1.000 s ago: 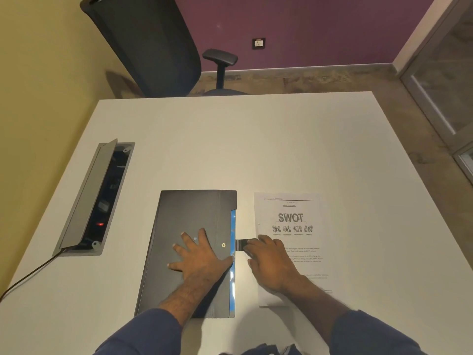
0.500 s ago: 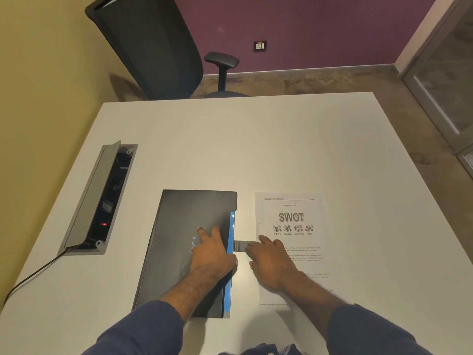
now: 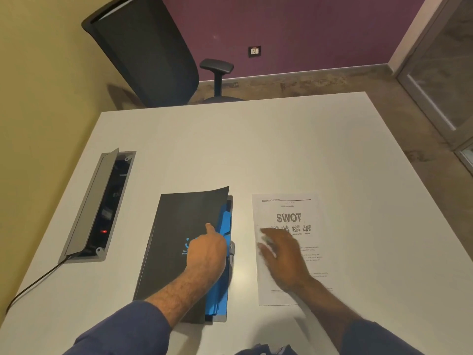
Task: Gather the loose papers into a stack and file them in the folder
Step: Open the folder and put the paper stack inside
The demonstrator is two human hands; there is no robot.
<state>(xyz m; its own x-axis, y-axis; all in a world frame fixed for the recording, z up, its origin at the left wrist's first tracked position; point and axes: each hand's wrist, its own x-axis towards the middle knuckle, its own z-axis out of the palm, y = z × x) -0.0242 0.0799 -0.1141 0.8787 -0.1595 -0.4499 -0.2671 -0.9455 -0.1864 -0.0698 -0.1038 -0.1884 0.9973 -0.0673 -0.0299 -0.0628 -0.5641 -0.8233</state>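
A black folder (image 3: 174,226) lies on the white table (image 3: 256,149) in front of me. Its cover is lifted along the right edge, showing blue dividers (image 3: 225,221) inside. My left hand (image 3: 207,254) grips that raised edge, with the index finger stretched out on top of the cover. To the right lies a stack of white papers (image 3: 289,208) whose top sheet is headed SWOT. Over its left half is my right hand (image 3: 281,254), blurred, with its fingers spread and holding nothing. A grey strap tab shows at the folder's right edge.
An open grey cable box (image 3: 102,206) is set into the table on the left, with a black cable (image 3: 33,285) running off the near left edge. A black office chair (image 3: 146,52) stands beyond the far edge.
My right hand let go of the folder's strap and moved right onto the papers. My left hand slid to the cover's right edge and raised it, exposing the blue dividers.
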